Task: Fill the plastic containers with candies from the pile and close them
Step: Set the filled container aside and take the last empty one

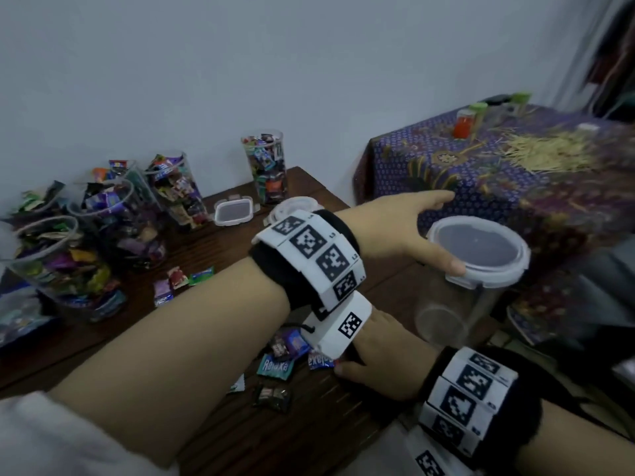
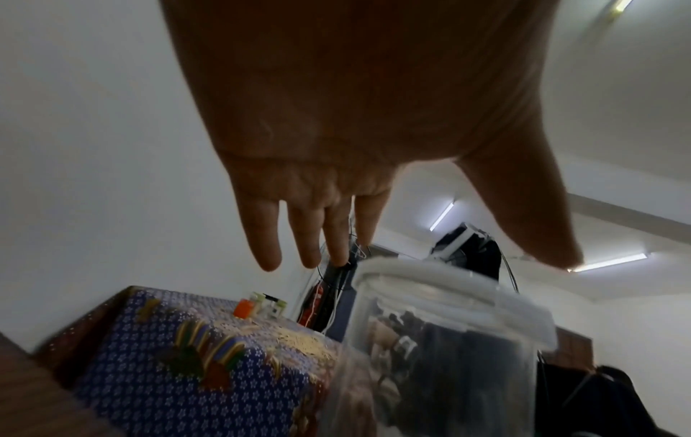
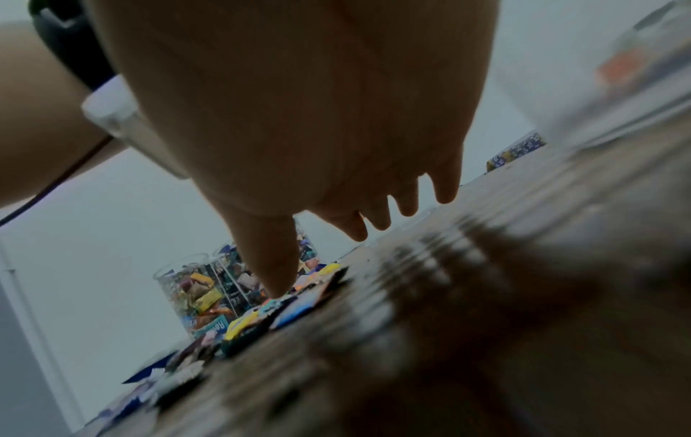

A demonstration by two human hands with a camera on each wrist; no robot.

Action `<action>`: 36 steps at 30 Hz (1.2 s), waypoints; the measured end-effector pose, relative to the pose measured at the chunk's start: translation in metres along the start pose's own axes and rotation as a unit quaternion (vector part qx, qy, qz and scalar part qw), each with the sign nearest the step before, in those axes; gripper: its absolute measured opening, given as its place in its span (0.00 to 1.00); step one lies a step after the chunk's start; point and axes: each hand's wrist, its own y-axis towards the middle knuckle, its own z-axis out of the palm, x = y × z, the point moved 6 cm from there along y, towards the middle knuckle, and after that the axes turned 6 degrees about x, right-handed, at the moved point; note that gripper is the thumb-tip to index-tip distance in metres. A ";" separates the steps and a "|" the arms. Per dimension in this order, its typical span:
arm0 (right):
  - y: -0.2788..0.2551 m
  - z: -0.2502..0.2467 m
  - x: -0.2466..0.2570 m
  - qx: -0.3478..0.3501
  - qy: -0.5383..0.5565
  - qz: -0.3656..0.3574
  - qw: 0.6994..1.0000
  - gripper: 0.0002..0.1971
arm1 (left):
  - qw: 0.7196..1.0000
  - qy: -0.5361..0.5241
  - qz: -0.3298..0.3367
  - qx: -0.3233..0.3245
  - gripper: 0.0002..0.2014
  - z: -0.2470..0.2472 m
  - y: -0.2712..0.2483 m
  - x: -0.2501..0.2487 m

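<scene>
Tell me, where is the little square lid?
In the head view, the square lid lies flat on the wooden table, left of a round lid, in front of the tall candy-filled container.

Wrist gear, both arms
Black fabric wristbands [image 1: 285, 269], white blocks bearing black-and-white square markers [image 1: 319, 252]; white fleecy sleeve [image 1: 41, 438] on left arm.

Head cam looks down, wrist cams low, close, share table [image 1: 240, 434]
</scene>
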 end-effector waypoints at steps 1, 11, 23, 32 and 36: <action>-0.004 0.003 -0.002 0.003 0.000 0.002 1.000 0.53 | 1.000 0.010 0.002 0.010 0.47 0.005 0.005 -0.002; -0.017 0.025 -0.012 -0.071 -0.023 -0.037 0.997 0.48 | 0.999 -0.040 0.001 0.008 0.49 0.024 0.021 0.001; -0.019 0.026 -0.010 -0.068 -0.050 -0.010 0.996 0.46 | 0.988 -0.106 0.016 -0.112 0.51 -0.004 0.006 0.003; -0.023 0.015 -0.007 -0.063 -0.089 0.058 0.992 0.46 | 0.964 -0.108 -0.004 -0.242 0.57 -0.049 -0.071 0.024; -0.017 0.019 0.000 -0.030 -0.079 0.067 0.994 0.44 | 0.951 -0.125 -0.018 -0.282 0.54 -0.050 -0.129 0.043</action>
